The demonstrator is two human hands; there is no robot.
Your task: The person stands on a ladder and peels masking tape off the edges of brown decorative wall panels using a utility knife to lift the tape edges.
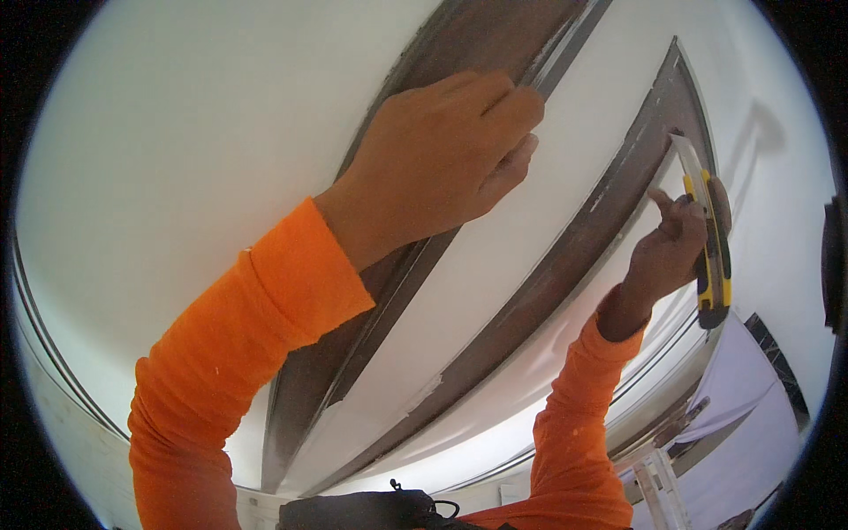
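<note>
My right hand (669, 248) grips a yellow and black snap-off utility knife (714, 252). Its blade is out, and the tip lies at the inner edge of a narrow dark brown frame strip (550, 265). Whether the blade touches the strip I cannot tell. My left hand (444, 146) is across a wider dark brown frame member (490, 40), fingers curled with the fingertips mostly hidden. It is unclear whether anything is pinched in them. Between the two brown members runs a white band (424, 324) with a ragged lower edge.
A large smooth white surface (185, 119) spans the left, and a white wall (762, 66) rises on the right. Lilac cloth (742, 411) hangs at lower right beside a pale upright frame (659, 487). A black item (358, 510) is low in front of my body.
</note>
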